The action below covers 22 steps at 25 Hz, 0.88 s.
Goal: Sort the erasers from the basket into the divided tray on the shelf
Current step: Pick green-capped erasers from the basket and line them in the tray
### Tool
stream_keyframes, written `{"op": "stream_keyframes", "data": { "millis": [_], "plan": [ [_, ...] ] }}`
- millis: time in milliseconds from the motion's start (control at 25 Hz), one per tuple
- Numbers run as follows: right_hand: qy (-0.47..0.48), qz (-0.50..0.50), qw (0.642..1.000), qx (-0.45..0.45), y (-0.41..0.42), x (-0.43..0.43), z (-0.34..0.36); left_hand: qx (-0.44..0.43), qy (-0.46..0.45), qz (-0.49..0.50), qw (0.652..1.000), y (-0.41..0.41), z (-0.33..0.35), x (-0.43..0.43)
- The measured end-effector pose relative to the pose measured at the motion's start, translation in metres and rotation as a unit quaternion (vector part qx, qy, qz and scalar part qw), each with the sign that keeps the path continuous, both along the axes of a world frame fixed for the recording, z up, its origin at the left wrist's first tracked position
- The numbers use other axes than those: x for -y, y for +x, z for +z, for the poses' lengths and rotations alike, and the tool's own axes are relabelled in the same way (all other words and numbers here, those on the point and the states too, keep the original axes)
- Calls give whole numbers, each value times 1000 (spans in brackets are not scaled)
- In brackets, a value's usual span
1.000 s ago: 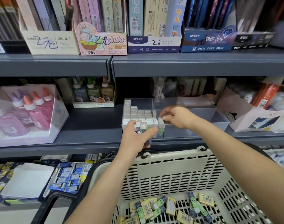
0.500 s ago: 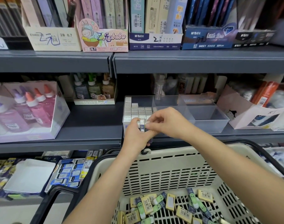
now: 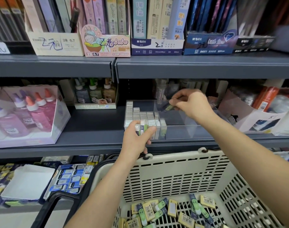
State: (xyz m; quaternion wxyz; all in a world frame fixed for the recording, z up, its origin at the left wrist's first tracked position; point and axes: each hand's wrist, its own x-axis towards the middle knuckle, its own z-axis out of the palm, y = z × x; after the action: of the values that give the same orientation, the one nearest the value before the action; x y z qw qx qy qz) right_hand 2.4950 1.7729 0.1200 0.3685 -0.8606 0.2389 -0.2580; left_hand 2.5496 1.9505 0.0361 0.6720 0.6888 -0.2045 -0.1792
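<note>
Sorting looks partly done; the basket below the shelf holds many loose erasers, and the divided tray has only its left compartment packed; the left hand grips a small bundle at the tray's front edge; the right hand pinches one dark-and-green eraser above the middle compartment, long axis near level, slightly tilted, free end pointing left; next, I judge, it needs turning upright and lowering in.

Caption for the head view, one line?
Right hand pinches a green eraser over the clear divided tray; left hand grips spare erasers above the basket.
</note>
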Motion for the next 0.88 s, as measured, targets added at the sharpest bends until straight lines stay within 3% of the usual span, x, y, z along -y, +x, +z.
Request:
{"op": "stream_keyframes", "data": {
  "millis": [120, 320, 520, 640, 760, 880],
  "plan": [
    [-47, -40, 996, -58, 13, 3, -8, -55, -32, -11, 998, 2, 2, 1],
    [19, 26, 985, -168, 33, 2, -24, -66, -50, -31, 996, 0, 3, 0],
    [-69, 43, 969, -234, 36, -3, -36, -77, -52, -65, 994, 0, 7, -2],
    [-83, 46, 970, -224, 30, -6, -33, -77, -63, -75, 992, -1, 8, -3],
    [-98, 47, 987, -115, 14, -10, -22, -72, -66, -70, 993, -2, 8, -1],
    [-43, 148, 985, -74, -7, -31, -16, -61, -65, -68, 994, -4, 8, 1]
  ]
}}
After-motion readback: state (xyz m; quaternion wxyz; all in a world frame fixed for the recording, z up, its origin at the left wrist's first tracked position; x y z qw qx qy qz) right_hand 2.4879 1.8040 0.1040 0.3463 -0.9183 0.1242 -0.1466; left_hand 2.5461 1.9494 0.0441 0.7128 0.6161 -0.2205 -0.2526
